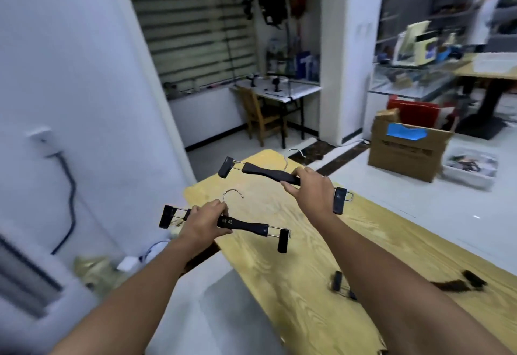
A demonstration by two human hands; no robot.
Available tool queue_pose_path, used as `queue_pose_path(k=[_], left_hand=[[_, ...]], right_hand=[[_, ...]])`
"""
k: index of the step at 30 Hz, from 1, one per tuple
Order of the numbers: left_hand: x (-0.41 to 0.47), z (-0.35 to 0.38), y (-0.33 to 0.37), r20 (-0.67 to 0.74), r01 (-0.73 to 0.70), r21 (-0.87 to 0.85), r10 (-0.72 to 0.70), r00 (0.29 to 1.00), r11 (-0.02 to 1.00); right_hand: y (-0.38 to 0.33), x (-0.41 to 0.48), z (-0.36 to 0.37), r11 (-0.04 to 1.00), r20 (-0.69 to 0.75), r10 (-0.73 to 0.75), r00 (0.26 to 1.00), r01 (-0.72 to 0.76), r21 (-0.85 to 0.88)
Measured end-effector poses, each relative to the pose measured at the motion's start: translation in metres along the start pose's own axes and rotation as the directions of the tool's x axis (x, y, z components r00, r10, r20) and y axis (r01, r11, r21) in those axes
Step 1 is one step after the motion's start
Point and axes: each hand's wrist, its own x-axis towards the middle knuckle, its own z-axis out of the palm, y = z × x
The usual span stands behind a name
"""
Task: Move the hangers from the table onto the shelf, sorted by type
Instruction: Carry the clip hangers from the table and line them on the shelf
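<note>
Desk (307,284): pale yellow wood-grain top, long, rounded far end. L hand (205,221) grip closed round the middle of a black clip hanger (246,224), thin wire hook curling up, a black clip at each end on bare metal rod. R hand (310,186) grip closed on the right half of a second black clip hanger (265,172), same shape, tilted. Both held above desk. Another dark hanger (338,282) lies on desk under R forearm, blurred.

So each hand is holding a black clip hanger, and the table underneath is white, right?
Not quite. The head view shows the left hand and right hand each holding a black clip hanger, but the table is yellowish wood grain, not white.
</note>
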Motion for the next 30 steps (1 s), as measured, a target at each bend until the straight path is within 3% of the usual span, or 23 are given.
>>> queue_pose_path(k=[8, 13, 17, 22, 30], left_hand=[[-0.131, -0.044, -0.095, -0.052, 0.339, 0.123, -0.335, 0.941, 0.933], [-0.229, -0.077, -0.132, -0.138, 0.567, 0.148, -0.551, 0.823, 0.810], [-0.316, -0.095, -0.137, -0.176, 0.757, 0.120, -0.737, 0.652, 0.642], [-0.408, -0.103, -0.111, -0.214, 0.885, 0.112, -0.859, 0.466, 0.452], [-0.528, -0.091, -0.024, -0.241, 0.986, 0.011, -0.956, 0.166, 0.169]], right_hand=[[-0.165, -0.032, 0.024, 0.929, 0.013, -0.299, 0.954, 0.288, 0.232], [-0.266, -0.063, 0.027, 0.804, -0.001, -0.479, 0.878, 0.439, 0.400], [-0.329, -0.100, 0.020, 0.676, -0.015, -0.594, 0.804, 0.510, 0.532], [-0.374, -0.164, 0.008, 0.526, 0.023, -0.719, 0.694, 0.523, 0.671], [-0.407, -0.290, -0.022, 0.215, -0.041, -0.932, 0.359, 0.640, 0.738]])
